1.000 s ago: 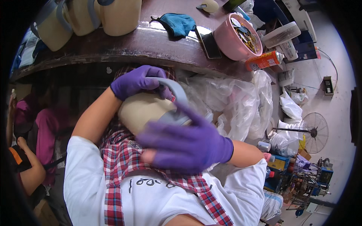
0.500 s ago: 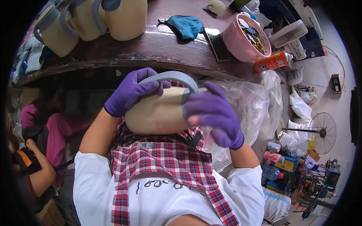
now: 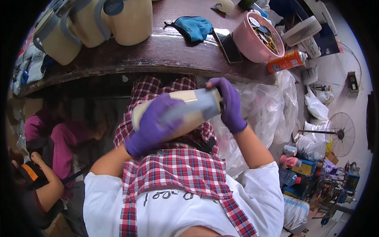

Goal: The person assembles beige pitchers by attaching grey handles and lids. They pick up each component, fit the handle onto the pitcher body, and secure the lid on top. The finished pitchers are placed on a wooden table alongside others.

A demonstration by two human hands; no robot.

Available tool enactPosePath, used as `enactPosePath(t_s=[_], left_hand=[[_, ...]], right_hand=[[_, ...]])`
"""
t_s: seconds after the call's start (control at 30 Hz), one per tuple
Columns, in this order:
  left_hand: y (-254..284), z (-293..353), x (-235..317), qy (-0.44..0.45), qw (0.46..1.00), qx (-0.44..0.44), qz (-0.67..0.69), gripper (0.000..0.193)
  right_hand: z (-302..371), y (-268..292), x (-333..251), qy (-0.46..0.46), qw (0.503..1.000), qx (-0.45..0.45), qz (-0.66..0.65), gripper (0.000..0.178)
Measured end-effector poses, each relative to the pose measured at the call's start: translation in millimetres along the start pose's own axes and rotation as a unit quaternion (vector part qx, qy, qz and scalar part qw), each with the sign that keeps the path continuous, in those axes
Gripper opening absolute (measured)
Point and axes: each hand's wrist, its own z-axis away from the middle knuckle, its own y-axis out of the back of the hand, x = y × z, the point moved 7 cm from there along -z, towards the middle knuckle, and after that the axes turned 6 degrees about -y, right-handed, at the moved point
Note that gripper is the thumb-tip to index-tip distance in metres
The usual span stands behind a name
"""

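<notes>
A cream jug (image 3: 149, 106) with a grey rim and a grey handle lies on its side over my lap, its mouth tipped to the right. My left hand (image 3: 156, 122), in a purple glove, is closed round the handle side and blurred by motion. At the mouth end my right hand (image 3: 231, 104), gloved alike, grips the rim, with its fingers over the edge. Part of the handle is hidden behind my left fingers. Beyond, on the dark table (image 3: 173, 55), similar cream jugs (image 3: 132, 25) stand at the left; one carries a round dark tag.
A blue cloth (image 3: 195, 27), a phone (image 3: 228, 46), a pink tub (image 3: 248, 45) of tags and an orange spray can (image 3: 286, 61) lie on the table. Clear plastic bags (image 3: 256, 114) hang at my right. Another person (image 3: 63, 146) sits at left; a fan (image 3: 339, 134) stands far right.
The jug has turned, so its handle faces nearer me. My left hand has come down and toward me onto the handle side; my right hand has shifted up to the rim.
</notes>
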Motion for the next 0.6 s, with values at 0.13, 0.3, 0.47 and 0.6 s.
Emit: enactPosePath(t_s=[0.13,0.3,0.47,0.6], left_hand=[[-31.9,-5.2,53.7,-0.082,0.984,-0.095,-0.126,0.039],[-6.9,-15.1,43.8,-0.049,0.994,-0.076,-0.062,0.036],[65.9,-26.5,43.8,0.057,0.958,0.155,0.236,0.045],[65.2,-52.2,32.3,0.081,0.94,0.186,0.275,0.043]], right_hand=[[-19.8,-2.4,52.8,-0.067,0.997,-0.039,-0.018,0.037],[-28.4,6.2,20.3,0.117,0.988,-0.024,0.101,0.03],[-62.8,99.2,-15.3,0.058,0.988,0.144,-0.008,0.023],[-118.7,186.9,3.2,0.082,0.953,0.26,-0.135,0.034]])
